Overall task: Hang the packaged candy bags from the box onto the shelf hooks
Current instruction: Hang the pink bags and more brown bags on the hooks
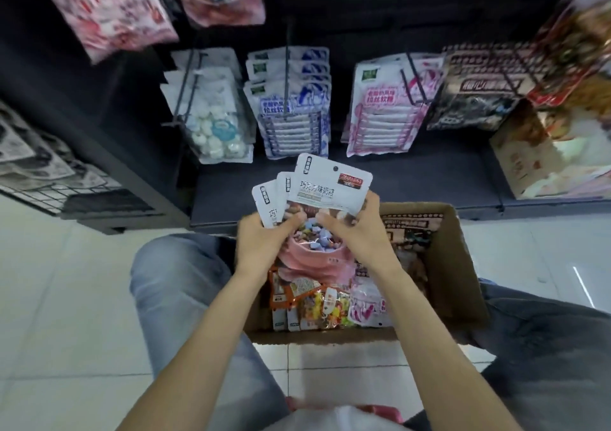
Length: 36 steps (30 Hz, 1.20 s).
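Note:
Three white candy bags (325, 187) with dark print are fanned out upright above the cardboard box (453, 265). My left hand (264, 242) grips their lower left edge and my right hand (355, 229) grips the lower right of the front bag. A punched hole shows at the top of the front bag. Inside the box lie a pink bag with blue candies (314, 249), orange bags and colourful mixed-candy bags (325, 308). Shelf hooks (287, 70) stick out from the dark shelf wall ahead, each carrying rows of bags.
Hung rows: white marshmallow bags (215, 123), blue-and-white bags (294, 113), pink-and-white bags (386, 110), dark bags (476, 93). Pink bags (109, 11) hang higher up. A dark shelf base (363, 179) lies below the hooks. My knees (178, 278) flank the box on the white tiled floor.

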{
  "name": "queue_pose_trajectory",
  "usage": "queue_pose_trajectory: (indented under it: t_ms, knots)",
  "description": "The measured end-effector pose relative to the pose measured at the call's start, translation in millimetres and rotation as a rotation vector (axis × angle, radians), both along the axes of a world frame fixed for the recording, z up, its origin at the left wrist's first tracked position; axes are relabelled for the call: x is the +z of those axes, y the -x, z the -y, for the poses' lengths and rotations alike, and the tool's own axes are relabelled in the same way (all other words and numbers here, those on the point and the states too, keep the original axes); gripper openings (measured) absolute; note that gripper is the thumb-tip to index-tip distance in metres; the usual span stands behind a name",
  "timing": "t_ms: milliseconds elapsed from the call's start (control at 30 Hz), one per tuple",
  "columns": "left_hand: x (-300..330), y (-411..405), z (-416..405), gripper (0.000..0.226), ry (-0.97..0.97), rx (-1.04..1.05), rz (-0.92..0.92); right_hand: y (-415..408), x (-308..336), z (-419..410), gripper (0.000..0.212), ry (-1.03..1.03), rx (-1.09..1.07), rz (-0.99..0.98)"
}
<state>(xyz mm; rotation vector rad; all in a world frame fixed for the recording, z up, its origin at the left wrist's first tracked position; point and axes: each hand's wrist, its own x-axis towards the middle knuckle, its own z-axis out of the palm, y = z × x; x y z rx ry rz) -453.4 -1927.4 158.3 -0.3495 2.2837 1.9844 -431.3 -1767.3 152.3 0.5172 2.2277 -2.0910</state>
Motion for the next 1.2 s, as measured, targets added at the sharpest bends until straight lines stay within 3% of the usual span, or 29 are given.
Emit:
queue_pose_trajectory:
  t_ms: [133, 233, 333, 500, 633, 900, 1200]
  knots:
    - [22, 11, 16, 0.012, 0.123, -0.064, -0.208, 16, 14, 18, 0.080, -0.025, -0.129, -0.059]
    - [50, 30, 33, 0.017, 0.036, 0.028, -0.252, 36, 35, 18, 0.073, -0.073, -0.211, -0.076]
    - [85, 59, 50, 0.018, 0.032, 0.088, -0.365, 55, 64, 16, 0.062, -0.135, -0.167, -0.157]
    - [149, 113, 60, 0.018, 0.034, -0.002, -0.582, 76, 109, 11, 0.057, -0.188, -0.066, -0.296]
    - [182, 151, 50, 0.017, -0.077, -0.017, -0.502, 92, 136, 13, 0.035, -0.229, -0.039, -0.407]
    - [202, 185, 47, 0.013, -0.141, 0.030, -0.457, 155, 184, 37, 0.034, -0.401, 0.122, -0.585]
    - [196, 203, 55, 0.016, -0.121, 0.069, -0.497, 188, 189, 39, 0.032, -0.444, 0.166, -0.582]
